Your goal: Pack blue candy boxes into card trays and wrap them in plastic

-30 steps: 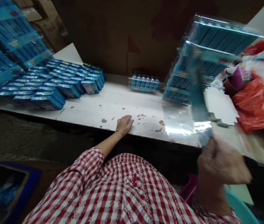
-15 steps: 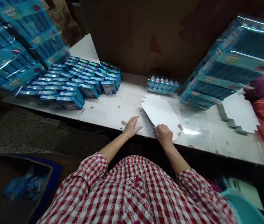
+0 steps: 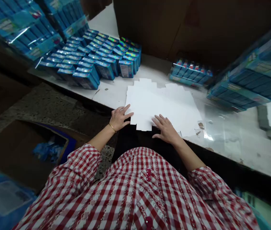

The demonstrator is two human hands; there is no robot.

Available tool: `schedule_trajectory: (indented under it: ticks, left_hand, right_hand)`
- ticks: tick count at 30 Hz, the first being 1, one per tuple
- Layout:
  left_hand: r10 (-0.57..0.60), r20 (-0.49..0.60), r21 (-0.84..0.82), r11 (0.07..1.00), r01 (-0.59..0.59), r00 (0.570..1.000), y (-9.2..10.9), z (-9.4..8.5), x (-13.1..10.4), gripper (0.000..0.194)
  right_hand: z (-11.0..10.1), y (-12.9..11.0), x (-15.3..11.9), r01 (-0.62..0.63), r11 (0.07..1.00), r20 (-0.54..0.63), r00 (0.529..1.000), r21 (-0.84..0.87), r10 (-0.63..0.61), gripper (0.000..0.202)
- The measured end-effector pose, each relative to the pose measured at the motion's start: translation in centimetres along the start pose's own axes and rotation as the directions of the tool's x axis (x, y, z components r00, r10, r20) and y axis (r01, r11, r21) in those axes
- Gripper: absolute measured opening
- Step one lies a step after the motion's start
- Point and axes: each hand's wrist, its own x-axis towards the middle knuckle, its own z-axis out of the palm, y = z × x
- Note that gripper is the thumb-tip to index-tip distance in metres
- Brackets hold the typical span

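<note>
White cardboard lies flat — right of left hand.

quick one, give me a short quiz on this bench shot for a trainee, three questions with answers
1. Fill in: the die-cut card in front of the left hand and right hand is ____ in colour.

2. True or false: small blue boxes stand on top of that card.

3. Which wrist wears the gold bangle? a) right, b) left, c) neither

Key:
1. white
2. false; the small blue boxes stand on the worktable, off the card
3. b
</note>
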Motion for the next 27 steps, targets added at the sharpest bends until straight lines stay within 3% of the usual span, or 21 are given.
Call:
schedule_trajectory:
  ticks: [3,6,8,10,12,14,18,20,23,27]
  left_hand:
    - [-0.041,-0.015,-0.025,0.999,0.041,0.999,0.8,0.9,-1.0,0.029]
    - [-0.05,-0.031,-0.145,0.988,0.045,0.998,1.4,1.8,-0.9,0.022]
    - [-0.06,-0.071,-0.186,0.981,0.046,0.996,2.0,1.6,-0.4,0.02]
    - [-0.06,-0.091,-0.124,0.991,0.048,0.994,3.0,0.8,0.3,0.018]
    - [-0.026,-0.028,0.011,1.0,0.026,0.999,4.4,-0.3,1.1,0.018]
    - [0.01,0.106,0.126,0.992,-0.023,0.994,5.5,-1.2,2.1,0.02]
    - [0.048,0.299,0.218,0.969,-0.117,0.953,6.1,-1.8,3.7,0.022]
    - [0.063,0.323,0.236,0.961,-0.145,0.944,5.9,-1.8,4.1,0.023]
    - [0.091,0.329,0.213,0.962,-0.168,0.94,5.6,-1.8,4.1,0.024]
    - [0.085,0.32,0.193,0.969,-0.153,0.944,5.4,-1.6,3.8,0.028]
  right_hand:
    - [1.9,1.2,-0.5,0.133,0.982,0.043,0.991,-0.135,-0.128,0.058]
    - [3.0,1.0,0.2,0.143,0.972,-0.03,0.988,-0.186,-0.151,0.036]
    - [3.3,0.5,0.7,0.192,0.963,-0.048,0.978,-0.19,-0.205,0.034]
    - [3.4,-0.3,1.1,0.272,0.945,-0.02,0.96,-0.182,-0.281,0.034]
    - [3.5,-1.3,1.3,0.308,0.936,0.011,0.95,-0.171,-0.311,0.033]
    - [3.6,-1.9,1.3,0.306,0.939,0.028,0.952,-0.154,-0.306,0.032]
    - [3.2,-0.8,0.4,0.272,0.959,-0.008,0.962,-0.084,-0.274,0.045]
    - [2.8,0.5,0.0,0.226,0.972,-0.038,0.973,-0.059,-0.228,0.05]
    - [2.3,2.0,0.0,0.197,0.979,-0.037,0.979,-0.044,-0.199,0.032]
    - [2.0,2.7,0.8,0.287,0.953,0.012,0.958,-0.094,-0.287,0.026]
